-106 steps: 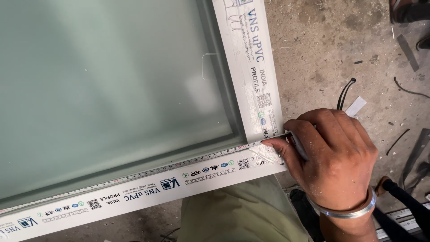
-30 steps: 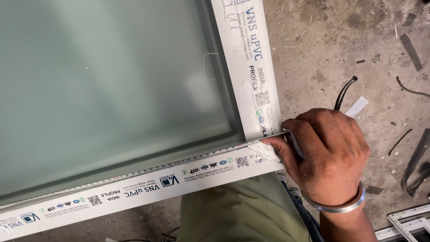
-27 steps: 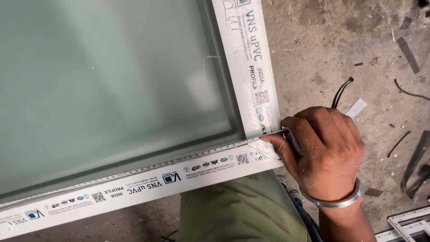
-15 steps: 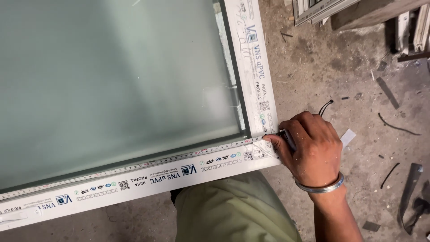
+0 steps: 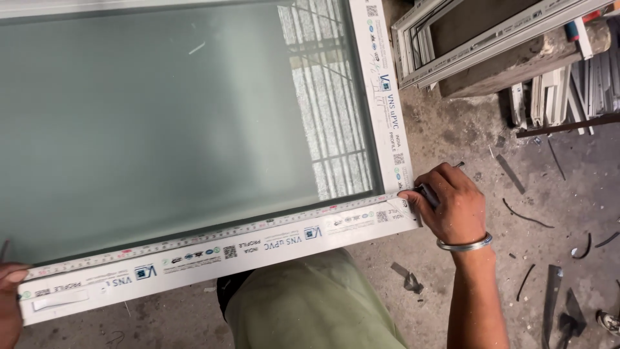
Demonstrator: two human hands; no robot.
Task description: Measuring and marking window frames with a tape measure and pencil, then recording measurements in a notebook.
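The right hand is closed around the case of a measuring tape, pinching it against the lower right corner of the white window frame. The tape's blade lies flat along the frame's bottom rail, running left to the far corner, where the left hand rests its fingertips on the blade's end; whether those fingers are curled or flat cannot be told, since most of the hand is out of view. A good reading seems to depend on keeping the blade taut, straight along the rail and flush at both corners. The frosted glass pane fills the frame. To the right, the concrete floor carries black rubber strips and offcuts, with stacked frame sections at top right, leaving moderate room beside the right wrist.
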